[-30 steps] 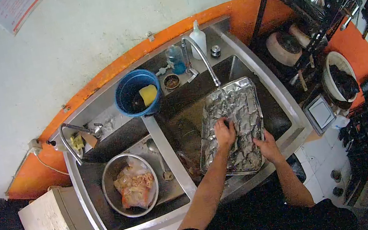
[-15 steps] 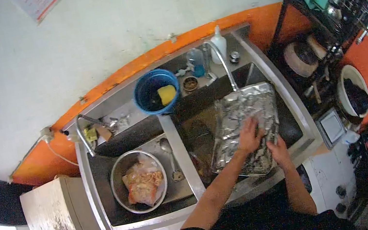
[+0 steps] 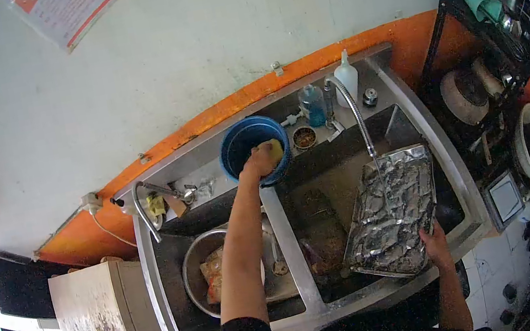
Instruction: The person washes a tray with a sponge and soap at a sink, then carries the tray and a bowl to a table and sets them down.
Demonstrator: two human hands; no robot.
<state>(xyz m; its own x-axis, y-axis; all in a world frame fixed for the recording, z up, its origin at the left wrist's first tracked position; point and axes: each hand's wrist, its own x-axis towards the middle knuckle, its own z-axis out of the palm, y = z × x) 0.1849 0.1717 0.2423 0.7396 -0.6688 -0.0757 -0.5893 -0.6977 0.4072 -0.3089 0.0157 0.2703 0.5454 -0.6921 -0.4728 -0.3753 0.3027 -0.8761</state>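
Observation:
My left hand [image 3: 260,162] reaches into the blue bucket [image 3: 228,145] on the sink's back ledge, its fingers closed on a yellow sponge [image 3: 276,150]. With my right hand [image 3: 436,246] I grip the lower right edge of a shallow metal tray [image 3: 389,225], its surface crumpled and foil-like. The tray lies tilted over the right basin. The flexible faucet [image 3: 359,122] ends just above the tray's top edge, and a thin stream of water seems to fall on it.
A steel pot [image 3: 191,271] holding raw-looking meat stands in the left basin, partly behind my left arm. A ladle [image 3: 278,262] lies beside it. Along the back ledge are a white bottle [image 3: 347,83], a blue-liquid bottle [image 3: 313,109] and a small round dish [image 3: 304,137].
My left hand has left the tray's surface and moved left into the bucket, taking hold of the sponge. The right hand stays on the tray's edge. The view has shifted.

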